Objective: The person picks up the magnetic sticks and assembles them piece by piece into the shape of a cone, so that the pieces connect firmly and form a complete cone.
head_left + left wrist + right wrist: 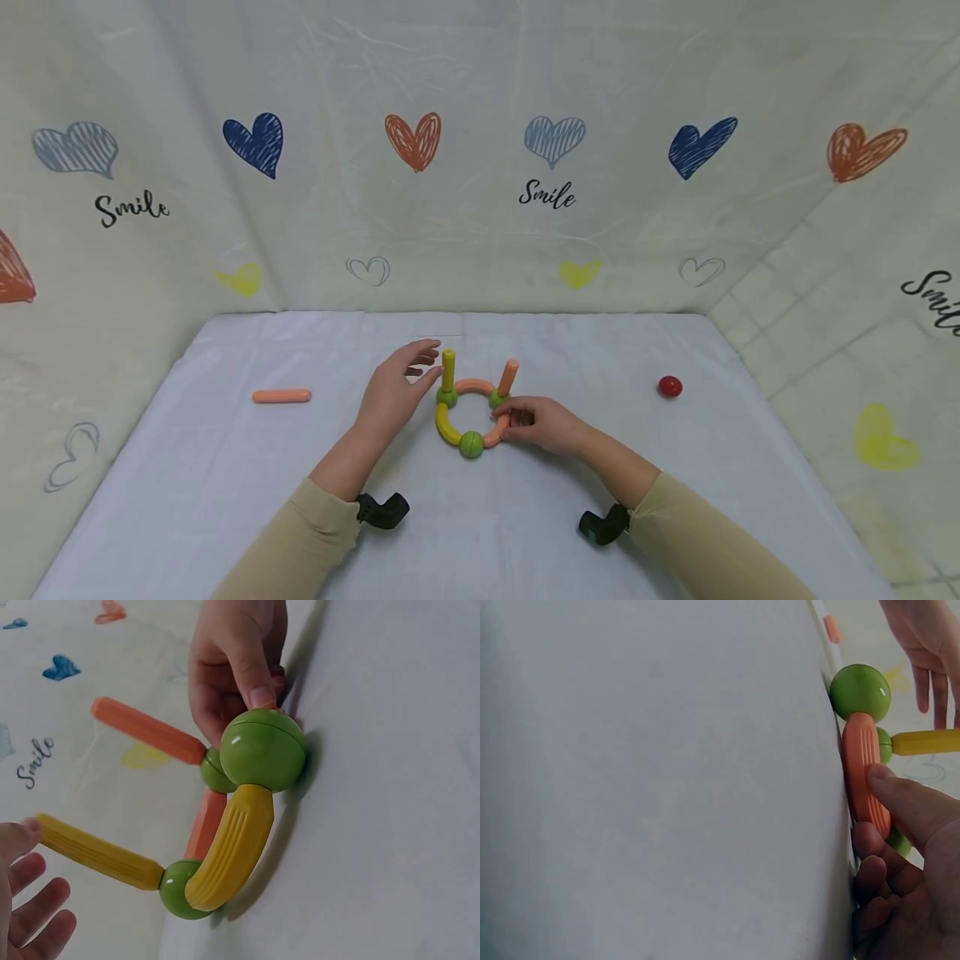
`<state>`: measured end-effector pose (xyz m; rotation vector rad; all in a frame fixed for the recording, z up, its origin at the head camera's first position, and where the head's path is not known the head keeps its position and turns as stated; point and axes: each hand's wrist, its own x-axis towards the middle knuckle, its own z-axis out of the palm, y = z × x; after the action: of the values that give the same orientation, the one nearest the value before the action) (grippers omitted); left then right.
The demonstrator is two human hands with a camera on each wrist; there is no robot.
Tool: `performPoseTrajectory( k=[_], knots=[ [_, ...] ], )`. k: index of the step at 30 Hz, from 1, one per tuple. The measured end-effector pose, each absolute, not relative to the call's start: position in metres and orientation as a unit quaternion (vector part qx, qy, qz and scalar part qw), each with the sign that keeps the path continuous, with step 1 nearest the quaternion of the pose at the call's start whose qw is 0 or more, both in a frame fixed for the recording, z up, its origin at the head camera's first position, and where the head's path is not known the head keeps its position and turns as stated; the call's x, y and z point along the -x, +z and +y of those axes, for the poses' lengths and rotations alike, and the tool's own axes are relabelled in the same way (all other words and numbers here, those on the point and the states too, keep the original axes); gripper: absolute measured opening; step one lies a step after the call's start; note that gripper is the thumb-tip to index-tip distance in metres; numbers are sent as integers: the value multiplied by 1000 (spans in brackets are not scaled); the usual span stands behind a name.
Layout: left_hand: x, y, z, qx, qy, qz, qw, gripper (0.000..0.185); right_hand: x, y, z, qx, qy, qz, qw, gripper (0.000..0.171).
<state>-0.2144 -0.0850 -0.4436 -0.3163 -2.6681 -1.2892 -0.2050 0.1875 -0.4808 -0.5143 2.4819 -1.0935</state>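
the toy ring [471, 414] of curved sticks and balls lies mid-surface; right hand [542, 423] pinches its orange curve at 3 o'clock; left hand [395, 386] spread beside the upright yellow stick [447, 369]; light, stiff, probably separates easily at joints.

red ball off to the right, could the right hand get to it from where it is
Probably yes. The red ball lies alone on the table, with bare cloth between it and the right hand, but that hand holds the ring's orange curved piece.
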Motion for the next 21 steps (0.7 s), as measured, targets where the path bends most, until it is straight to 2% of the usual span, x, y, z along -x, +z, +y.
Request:
performPoseTrajectory(
  k=[15,21],
  knots=[
    [207,-439,-131,72,-404,-909,74,45,204,-482,188,192,-395,879,187,29],
    [206,-438,-163,69,-396,-911,90,45,206,-484,189,197,-389,881,184,29]
  ],
)
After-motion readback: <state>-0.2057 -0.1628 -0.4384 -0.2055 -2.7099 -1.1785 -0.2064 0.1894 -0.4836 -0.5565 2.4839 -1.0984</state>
